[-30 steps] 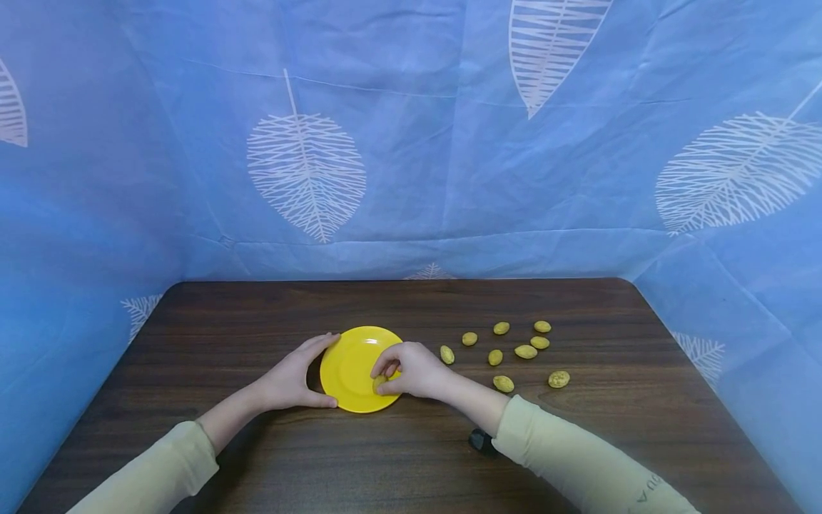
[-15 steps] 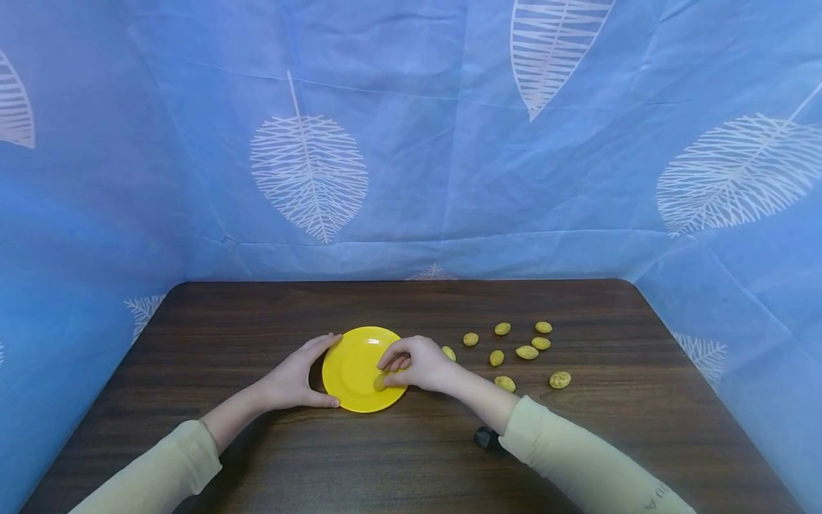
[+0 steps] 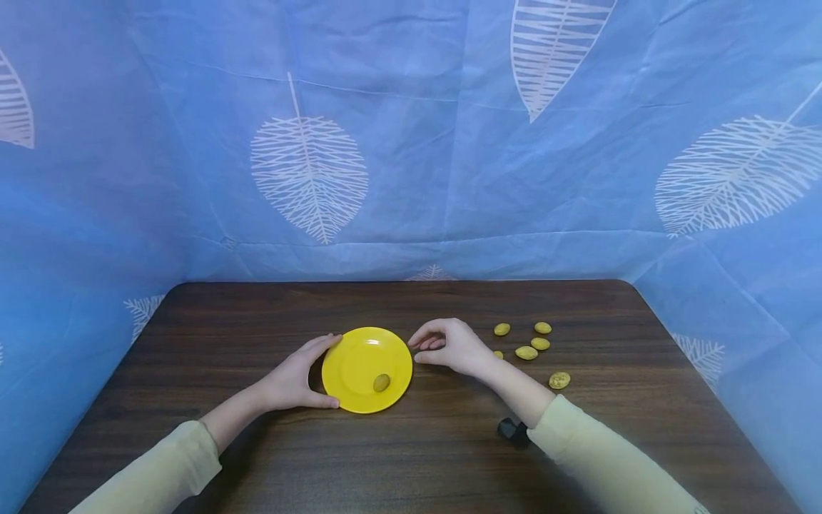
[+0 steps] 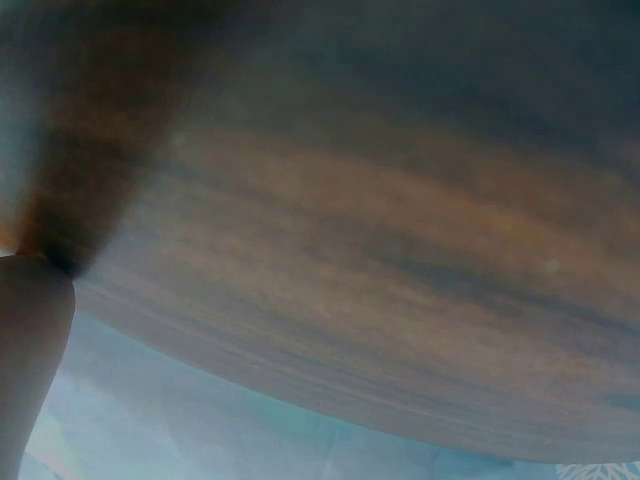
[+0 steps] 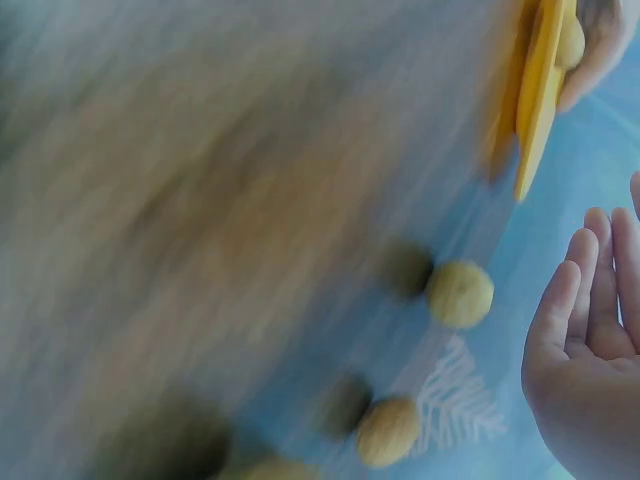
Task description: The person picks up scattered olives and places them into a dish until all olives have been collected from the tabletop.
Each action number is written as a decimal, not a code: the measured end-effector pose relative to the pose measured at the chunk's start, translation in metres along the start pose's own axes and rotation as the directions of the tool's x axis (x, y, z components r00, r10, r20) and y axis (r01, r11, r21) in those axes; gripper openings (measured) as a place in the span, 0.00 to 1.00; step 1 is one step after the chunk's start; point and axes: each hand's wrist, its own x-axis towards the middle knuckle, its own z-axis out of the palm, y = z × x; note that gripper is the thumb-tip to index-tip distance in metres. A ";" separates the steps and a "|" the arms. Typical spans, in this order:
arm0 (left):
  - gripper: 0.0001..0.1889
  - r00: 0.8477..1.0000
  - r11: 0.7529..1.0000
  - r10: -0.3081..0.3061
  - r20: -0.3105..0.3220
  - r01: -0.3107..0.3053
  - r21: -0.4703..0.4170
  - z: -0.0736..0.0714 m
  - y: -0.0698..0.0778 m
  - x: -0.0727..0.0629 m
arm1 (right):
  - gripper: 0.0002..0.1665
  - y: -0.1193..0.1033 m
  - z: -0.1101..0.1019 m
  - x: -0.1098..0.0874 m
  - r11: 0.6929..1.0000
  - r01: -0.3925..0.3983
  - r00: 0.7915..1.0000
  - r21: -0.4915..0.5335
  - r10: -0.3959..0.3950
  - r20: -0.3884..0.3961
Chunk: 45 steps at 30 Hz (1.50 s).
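Observation:
A yellow plate (image 3: 353, 364) lies on the dark wooden table in the head view. My left hand (image 3: 295, 382) holds its left rim, thumb at the near side and fingers at the far side. One small yellow-green oval fruit (image 3: 382, 383) rests on the plate's near right part. Just off the right rim is my right hand (image 3: 452, 348), fingers loosely bent and a gap between thumb and forefinger, with nothing seen in it. Its fingers (image 5: 560, 305) show in the right wrist view, apart from a fruit (image 5: 461, 294) on the table. Only part of a digit (image 4: 35, 360) appears in the left wrist view.
Several similar fruits, among them one (image 3: 559, 380) at the near right, lie scattered on the table (image 3: 359, 457) right of the plate. My right forearm hides some. A black object (image 3: 514, 432) sits by the right cuff. Blue leaf-patterned cloth (image 3: 411, 178) hangs behind.
My right hand has let go of the fruit, leaving it on the plate, and has moved right and away beyond the rim. The left hand stays at the plate.

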 end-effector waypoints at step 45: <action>0.57 1.000 1.000 0.017 -0.004 -0.017 0.008 0.002 -0.003 -0.001 | 0.18 0.040 -0.023 -0.014 0.952 0.035 0.999 -0.303 -0.046 -0.027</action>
